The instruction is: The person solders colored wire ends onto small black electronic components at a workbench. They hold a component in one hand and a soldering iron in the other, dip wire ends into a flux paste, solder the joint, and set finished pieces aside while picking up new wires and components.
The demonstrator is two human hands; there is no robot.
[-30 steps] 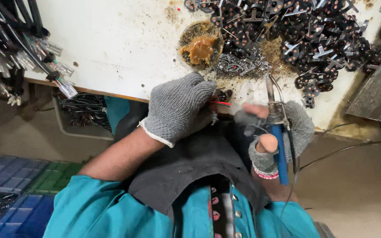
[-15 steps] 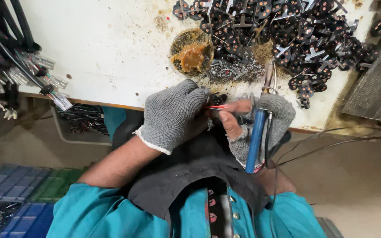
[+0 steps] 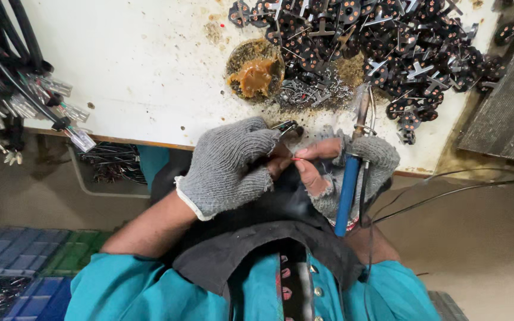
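White, stained worktop (image 3: 150, 65) fills the upper view, its near edge running just above both hands. Left hand (image 3: 230, 166), in a grey knit glove, is closed around a small dark component (image 3: 285, 127) that projects from its fingertips at the table edge. Right hand (image 3: 343, 172), in a fingerless grey glove, pinches a thin red wire (image 3: 298, 159) between bare thumb and forefinger, touching the left hand, while a blue-handled soldering iron (image 3: 350, 178) lies gripped across its palm, tip pointing toward a heap of black parts (image 3: 388, 41). Brown flux tin (image 3: 254, 71) sits just beyond the hands.
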